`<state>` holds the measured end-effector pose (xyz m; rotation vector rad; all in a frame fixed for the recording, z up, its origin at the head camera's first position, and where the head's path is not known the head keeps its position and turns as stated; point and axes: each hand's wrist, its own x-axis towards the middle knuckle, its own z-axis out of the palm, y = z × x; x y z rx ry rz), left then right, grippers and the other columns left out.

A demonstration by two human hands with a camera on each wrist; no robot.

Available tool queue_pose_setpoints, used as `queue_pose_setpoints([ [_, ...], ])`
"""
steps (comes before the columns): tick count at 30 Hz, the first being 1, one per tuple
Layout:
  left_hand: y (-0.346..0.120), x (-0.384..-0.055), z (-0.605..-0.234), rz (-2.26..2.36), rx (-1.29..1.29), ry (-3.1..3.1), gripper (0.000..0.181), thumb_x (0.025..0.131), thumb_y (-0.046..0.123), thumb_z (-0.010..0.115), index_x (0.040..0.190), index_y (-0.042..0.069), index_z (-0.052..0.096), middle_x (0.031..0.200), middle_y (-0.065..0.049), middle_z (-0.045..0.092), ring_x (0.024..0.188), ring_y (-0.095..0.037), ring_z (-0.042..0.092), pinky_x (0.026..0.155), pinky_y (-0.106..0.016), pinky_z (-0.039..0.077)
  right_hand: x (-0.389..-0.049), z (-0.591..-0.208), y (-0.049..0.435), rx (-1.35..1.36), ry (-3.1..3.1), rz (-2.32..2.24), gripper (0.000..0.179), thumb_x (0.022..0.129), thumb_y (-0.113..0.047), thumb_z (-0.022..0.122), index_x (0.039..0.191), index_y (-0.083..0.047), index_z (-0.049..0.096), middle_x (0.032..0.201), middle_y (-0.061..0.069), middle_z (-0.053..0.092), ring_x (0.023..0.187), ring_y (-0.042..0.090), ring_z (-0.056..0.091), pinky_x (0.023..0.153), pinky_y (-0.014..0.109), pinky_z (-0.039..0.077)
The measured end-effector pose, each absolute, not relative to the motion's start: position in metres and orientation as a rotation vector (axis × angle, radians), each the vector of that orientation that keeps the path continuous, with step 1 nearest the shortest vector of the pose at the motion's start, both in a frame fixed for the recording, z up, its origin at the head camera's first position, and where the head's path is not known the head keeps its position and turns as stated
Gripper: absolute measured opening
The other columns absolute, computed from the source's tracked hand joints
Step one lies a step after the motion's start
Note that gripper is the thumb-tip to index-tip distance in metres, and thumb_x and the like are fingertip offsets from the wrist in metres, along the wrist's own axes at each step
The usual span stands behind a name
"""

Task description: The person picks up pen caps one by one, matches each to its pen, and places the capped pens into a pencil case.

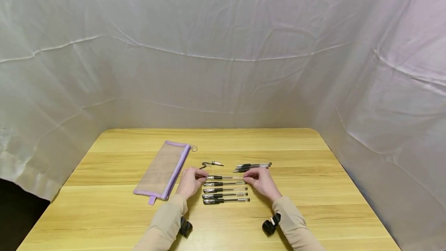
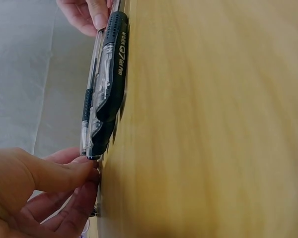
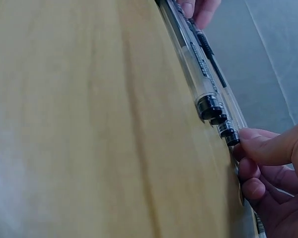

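A gel pen [image 1: 223, 177] with a dark grip lies crosswise at the far end of a column of similar gel pens [image 1: 226, 200], all roughly parallel. My left hand [image 1: 189, 181] pinches its capped end between thumb and fingers. At the opposite, clear-barrelled end, the thumb and fingers of my right hand [image 1: 263, 181] pinch it. From the left wrist, the nearest pen [image 2: 114, 64] shows a black clip and "Gel Pen" lettering. Black end plugs [image 3: 208, 106] line up beside my right fingertips in the right wrist view.
Left of the pens lies a mesh zip pouch [image 1: 162, 167] with purple edging and a ring [image 1: 194, 148]. Small pen-like pieces [image 1: 216, 163] are beyond my left hand. More pens [image 1: 253, 165] lie together behind my right hand. Pale curtains [image 1: 223, 80] surround the wooden table [image 1: 313, 212].
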<state>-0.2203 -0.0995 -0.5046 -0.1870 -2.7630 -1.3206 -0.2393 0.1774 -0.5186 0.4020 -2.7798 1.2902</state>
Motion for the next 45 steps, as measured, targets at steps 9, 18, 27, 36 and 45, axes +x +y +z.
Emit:
queue_pose_setpoints([
  [9,-0.098,-0.221,-0.506,-1.287,-0.180,-2.768,0.017,0.083,-0.005,0.076,0.093,0.007,0.081,0.101,-0.012,0.079,0.094,-0.028,0.073,0.086,-0.043,0.060,-0.243,-0.516,0.179,0.395,-2.814,1.316,0.005,0.084,-0.004,0.078,0.088,-0.008,0.079,0.087,0.007,0.077,0.073,0.007,0.059,0.067,0.018,0.048],
  [18,-0.099,-0.221,-0.507,-1.267,-0.180,-2.769,0.016,0.082,-0.004,0.077,0.091,0.008,0.081,0.100,-0.012,0.079,0.095,-0.029,0.073,0.087,-0.043,0.060,-0.245,-0.516,0.179,0.394,-2.838,1.291,0.006,0.083,-0.003,0.078,0.087,-0.008,0.079,0.089,0.008,0.077,0.074,0.008,0.059,0.067,0.018,0.047],
  [27,-0.099,-0.220,-0.508,-1.277,-0.179,-2.758,0.017,0.081,-0.005,0.077,0.091,0.008,0.081,0.103,-0.013,0.078,0.101,-0.031,0.073,0.092,-0.045,0.059,-0.243,-0.517,0.178,0.328,-2.834,1.300,0.007,0.083,-0.002,0.078,0.087,-0.008,0.079,0.090,0.007,0.077,0.073,0.008,0.058,0.065,0.018,0.047],
  [36,-0.100,-0.217,-0.505,-1.359,-0.185,-2.759,0.019,0.085,-0.005,0.072,0.100,0.003,0.078,0.105,-0.016,0.077,0.094,-0.028,0.072,0.086,-0.043,0.060,-0.242,-0.520,0.189,0.236,-2.752,1.408,0.011,0.086,-0.003,0.075,0.097,-0.004,0.078,0.094,0.010,0.076,0.077,0.010,0.061,0.069,0.018,0.050],
  [45,-0.106,-0.214,-0.502,-1.307,-0.133,-2.700,0.020,0.084,-0.003,0.073,0.102,0.002,0.078,0.095,-0.011,0.079,0.085,-0.023,0.072,0.083,-0.041,0.059,-0.250,-0.521,0.221,0.019,-2.625,1.392,0.021,0.086,-0.003,0.075,0.107,0.002,0.075,0.095,0.017,0.074,0.076,0.006,0.057,0.068,0.015,0.048],
])
